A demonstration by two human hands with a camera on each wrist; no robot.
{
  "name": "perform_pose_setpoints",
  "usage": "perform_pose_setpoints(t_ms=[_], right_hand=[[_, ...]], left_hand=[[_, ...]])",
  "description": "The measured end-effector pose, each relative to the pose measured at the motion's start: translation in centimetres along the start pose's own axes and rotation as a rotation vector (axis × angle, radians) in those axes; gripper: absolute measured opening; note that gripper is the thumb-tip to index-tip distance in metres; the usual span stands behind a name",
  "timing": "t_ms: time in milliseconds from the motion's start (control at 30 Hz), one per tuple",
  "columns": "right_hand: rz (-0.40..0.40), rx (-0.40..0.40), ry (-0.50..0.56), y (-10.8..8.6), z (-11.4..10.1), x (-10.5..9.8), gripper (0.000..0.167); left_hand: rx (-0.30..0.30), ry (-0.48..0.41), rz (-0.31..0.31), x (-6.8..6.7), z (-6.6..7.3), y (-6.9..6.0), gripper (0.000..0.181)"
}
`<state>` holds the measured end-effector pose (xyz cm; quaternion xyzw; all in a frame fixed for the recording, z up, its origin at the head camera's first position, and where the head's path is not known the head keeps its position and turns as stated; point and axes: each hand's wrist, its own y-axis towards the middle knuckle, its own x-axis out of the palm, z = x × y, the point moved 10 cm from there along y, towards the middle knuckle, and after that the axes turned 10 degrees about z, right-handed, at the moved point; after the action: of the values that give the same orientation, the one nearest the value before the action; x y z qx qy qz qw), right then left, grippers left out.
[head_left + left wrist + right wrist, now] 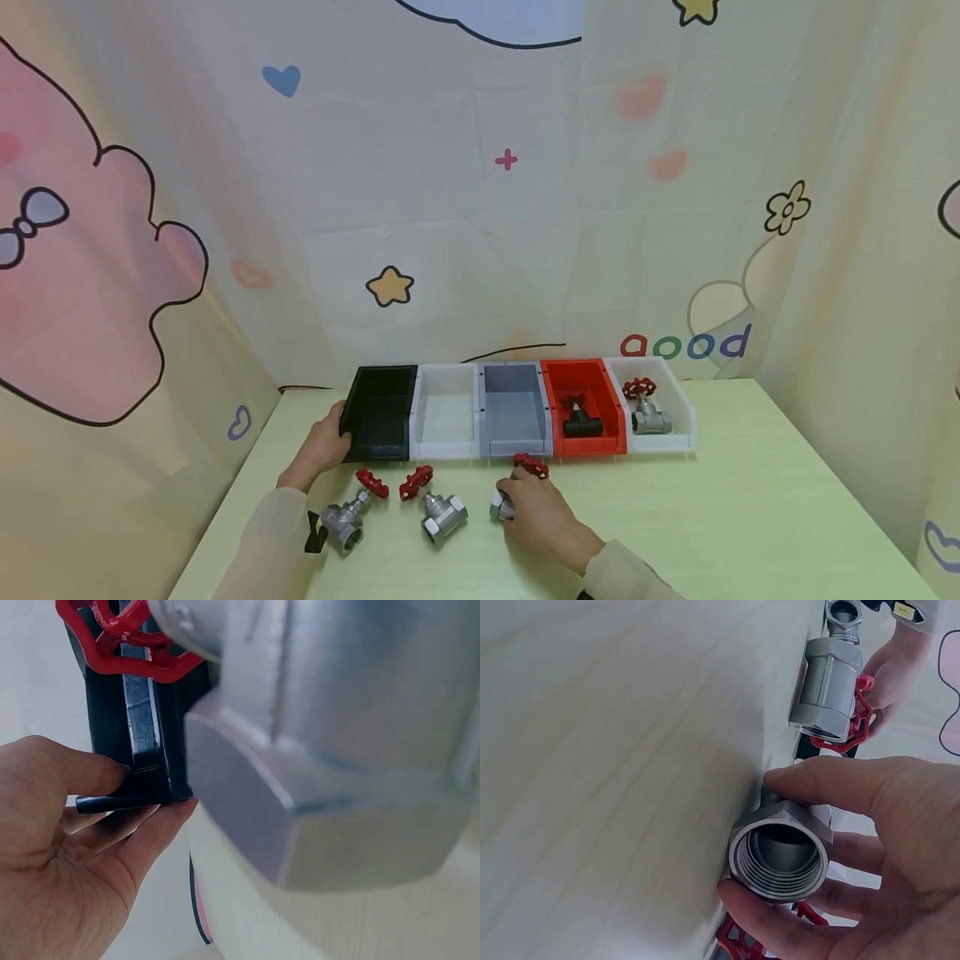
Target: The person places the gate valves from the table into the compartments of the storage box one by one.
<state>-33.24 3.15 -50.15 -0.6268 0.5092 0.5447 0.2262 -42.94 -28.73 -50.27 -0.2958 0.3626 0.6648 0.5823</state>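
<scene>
My left hand [324, 442] grips the left wall of the black bin [378, 417], thumb inside and fingers outside, as the left wrist view shows. My right hand [542, 512] holds a steel gate valve [780, 877] by its body, low over the table; its threaded opening faces the right wrist camera. The red handwheel [531, 465] of that valve shows past my fingers. Two similar valves lie on the table: one [343, 527] beside my left wrist, another [444, 518] between my hands. The nearer one's body [337, 750] fills much of the left wrist view.
Right of the black bin, joined in a row, stand a white bin [446, 450], a grey bin [516, 446], a red bin [611, 446] and another white bin [682, 442]. A black valve [582, 427] lies in the red one, a steel valve [651, 419] in the last. A printed curtain [465, 208] hangs behind.
</scene>
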Motion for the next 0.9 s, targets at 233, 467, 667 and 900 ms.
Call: perform_pose_setpoints(t_ms=[233, 467, 667, 900], right_hand=[[0.010, -0.009, -0.008, 0.1, 0.0, -0.1, 0.038], [0.003, 0.005, -0.018, -0.1, 0.0, -0.2, 0.033], [0.046, -0.023, -0.018, -0.2, -0.3, -1.3, 0.031], [0.063, -0.064, -0.018, -0.4, -0.8, -2.5, 0.034]], left_hand=[[-0.022, -0.002, -0.012, 0.2, -0.2, 0.0, 0.066], [-0.027, -0.004, -0.012, 0.2, -0.3, 0.2, 0.066], [-0.028, -0.012, -0.022, 0.2, -0.3, 0.2, 0.067], [-0.021, 0.004, -0.013, 0.0, -0.1, 0.0, 0.066]])
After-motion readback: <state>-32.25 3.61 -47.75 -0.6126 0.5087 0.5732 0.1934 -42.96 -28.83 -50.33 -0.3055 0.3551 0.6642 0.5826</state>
